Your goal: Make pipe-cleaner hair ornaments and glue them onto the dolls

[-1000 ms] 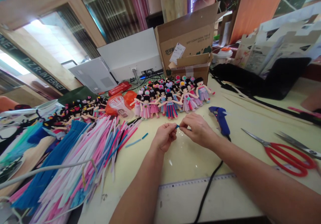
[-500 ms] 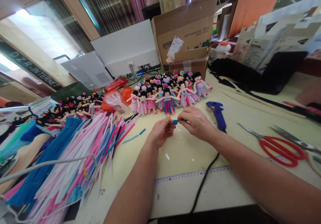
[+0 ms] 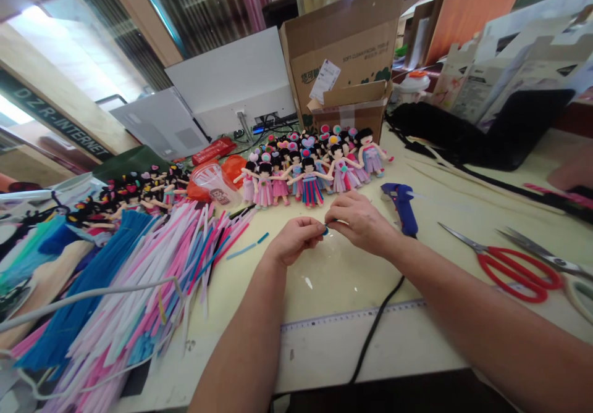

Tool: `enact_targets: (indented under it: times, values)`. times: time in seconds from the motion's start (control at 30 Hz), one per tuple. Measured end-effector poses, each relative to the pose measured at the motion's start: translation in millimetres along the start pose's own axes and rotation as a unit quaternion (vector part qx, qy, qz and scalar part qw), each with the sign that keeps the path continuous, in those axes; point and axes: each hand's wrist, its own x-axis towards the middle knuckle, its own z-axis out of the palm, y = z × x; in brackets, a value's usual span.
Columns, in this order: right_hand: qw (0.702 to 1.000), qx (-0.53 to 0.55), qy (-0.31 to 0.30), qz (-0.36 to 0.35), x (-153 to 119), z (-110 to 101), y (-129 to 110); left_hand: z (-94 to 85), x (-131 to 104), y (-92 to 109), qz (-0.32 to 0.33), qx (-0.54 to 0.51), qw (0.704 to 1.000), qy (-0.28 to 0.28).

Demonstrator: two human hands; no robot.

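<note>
Between my two hands is a small coiled blue pipe cleaner (image 3: pixel 326 231), mostly covered by the fingertips. My left hand (image 3: pixel 299 238) pinches it from the left, thumb and index finger pressed together. From the right, my right hand (image 3: pixel 354 220) is closed on the same piece, its fingertips touching those of the left. Beyond the hands stand several small pipe-cleaner dolls (image 3: pixel 311 183) in pink, lilac and blue skirts. A blue glue gun (image 3: pixel 404 208) rests just right of my right hand. Two short cut blue pieces (image 3: pixel 241 251) lie to the left.
Bundles of pipe cleaners (image 3: pixel 134 283) cover the left side of the table. Red-handled scissors (image 3: pixel 514 271) and a second pair of scissors (image 3: pixel 546 252) lie at the right. A ruler (image 3: pixel 343 317) and black cord (image 3: pixel 377 333) are near the front. A cardboard box (image 3: pixel 343 42) stands behind.
My hands have drawn closer together, and the blue coil is now more hidden between the fingertips. The left hand has turned slightly.
</note>
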Motion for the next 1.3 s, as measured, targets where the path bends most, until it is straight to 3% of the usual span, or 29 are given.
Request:
enact_targets:
  times: [0.3, 0.9, 1.0, 1.17, 1.3]
  values:
    - [0.999, 0.011, 0.019, 0.024, 1, -1, -1, 6.6, 4, -2, 0.002, -0.122, 0.992, 0.043]
    - [0.989, 0.068, 0.071, 0.109, -1, 12, -10, 25.2, 10, -11, 0.055, -0.202, 0.969, 0.134]
    - [0.988, 0.070, 0.076, 0.113, 0, 11, -9, 25.3, 9, -11, 0.070, -0.195, 0.969, 0.134]
    - [0.973, 0.135, 0.061, 0.179, 1, 12, -5, 23.0, 6, -8, 0.065, -0.171, 0.977, 0.112]
    - [0.971, 0.166, 0.027, 0.170, 1, 7, 0, 17.7, 4, -5, 0.048, -0.127, 0.988, 0.078]
